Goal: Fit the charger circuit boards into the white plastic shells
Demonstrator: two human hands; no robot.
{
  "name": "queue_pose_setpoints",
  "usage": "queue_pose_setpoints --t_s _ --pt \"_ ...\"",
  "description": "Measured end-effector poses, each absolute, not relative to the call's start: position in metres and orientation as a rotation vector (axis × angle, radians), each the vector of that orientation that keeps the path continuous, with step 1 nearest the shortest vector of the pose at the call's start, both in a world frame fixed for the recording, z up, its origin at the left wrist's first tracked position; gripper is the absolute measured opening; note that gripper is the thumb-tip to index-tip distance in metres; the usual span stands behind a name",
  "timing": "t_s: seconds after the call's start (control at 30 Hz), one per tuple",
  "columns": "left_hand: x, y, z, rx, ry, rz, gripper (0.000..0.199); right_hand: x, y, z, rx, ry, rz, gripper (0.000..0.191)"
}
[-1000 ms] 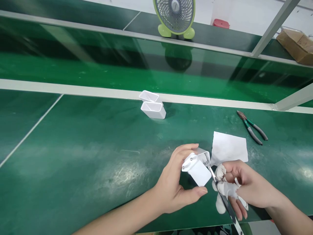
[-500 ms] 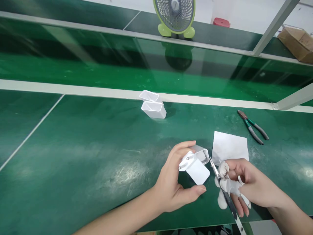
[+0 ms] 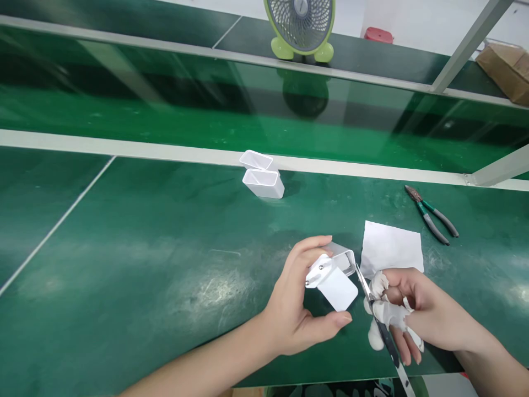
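My left hand point(image 3: 300, 309) is curled around a white charger shell point(image 3: 344, 256) and a white plug cover point(image 3: 339, 288) with metal pins, which lies against the shell's open end. The thumb is stretched out below the cover. In my right hand point(image 3: 407, 309), torn white finger cots cover some of the fingers. They grip a pair of tweezers point(image 3: 384, 331) with a dark middle, its bright tips pointing up at the shell's rim. Whether the tips touch the rim I cannot tell. A white sheet of paper point(image 3: 392, 248) lies just beyond this hand.
Two open white shells point(image 3: 264, 184) stand near the bench's back rail point(image 3: 185, 158). Pliers point(image 3: 432, 215) with dark handles lie at the right. On the raised shelf are a green fan point(image 3: 303, 27), a red lid-like object point(image 3: 379, 36) and a cardboard box point(image 3: 506, 71).
The camera view has shifted slightly, so the bench things appear a little further right. Both hands keep nearly the same pose and hold the same things.
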State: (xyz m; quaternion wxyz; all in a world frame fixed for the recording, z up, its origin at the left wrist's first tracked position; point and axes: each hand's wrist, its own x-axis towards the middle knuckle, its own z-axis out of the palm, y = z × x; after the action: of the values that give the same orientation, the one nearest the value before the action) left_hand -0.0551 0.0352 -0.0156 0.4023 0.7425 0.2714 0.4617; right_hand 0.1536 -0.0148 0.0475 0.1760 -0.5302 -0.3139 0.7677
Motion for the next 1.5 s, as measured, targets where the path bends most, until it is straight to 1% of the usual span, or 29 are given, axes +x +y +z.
queue_pose_setpoints --t_s 0.37,0.5,0.7,0.77,0.9,0.97,1.03,1.13,1.23,1.37,1.5 --pt "-0.055 0.035 -0.014 1.884 0.713 1.166 0.054 0.153 -0.015 0.046 -1.461 -0.859 2.23 0.016" --pt "-0.055 0.036 -0.014 1.889 0.703 1.176 0.054 0.153 -0.016 0.045 -1.37 -0.836 2.23 0.014" --pt "-0.056 0.037 -0.013 1.943 0.638 1.201 0.06 0.153 -0.018 0.043 -1.354 -0.792 2.275 0.014" --pt "-0.056 0.038 -0.014 1.937 0.62 1.221 0.06 0.154 -0.019 0.043 -1.351 -0.785 2.264 0.015" --pt "-0.056 0.041 -0.016 1.889 0.592 1.268 0.058 0.161 -0.023 0.045 -1.255 -0.813 2.173 0.023" --pt "-0.057 0.042 -0.016 1.849 0.57 1.262 0.055 0.165 -0.023 0.047 -1.238 -0.875 2.071 0.025" --pt "-0.058 0.044 -0.014 1.806 0.558 1.243 0.054 0.168 -0.021 0.048 -1.313 -1.025 1.87 0.022" --pt "-0.058 0.046 -0.012 1.779 0.536 1.273 0.055 0.17 -0.021 0.048 -1.513 -1.441 1.468 0.017" --pt "-0.057 0.047 -0.011 1.752 0.525 1.343 0.057 0.168 -0.024 0.042 -1.638 -1.956 1.18 0.016" --pt "-0.055 0.048 -0.013 1.739 0.499 1.383 0.064 0.159 -0.028 0.03 -1.594 -2.487 0.838 0.02" --pt "-0.056 0.045 -0.015 1.592 0.516 1.334 0.058 0.148 -0.03 0.017 -1.459 -2.671 0.573 0.02"
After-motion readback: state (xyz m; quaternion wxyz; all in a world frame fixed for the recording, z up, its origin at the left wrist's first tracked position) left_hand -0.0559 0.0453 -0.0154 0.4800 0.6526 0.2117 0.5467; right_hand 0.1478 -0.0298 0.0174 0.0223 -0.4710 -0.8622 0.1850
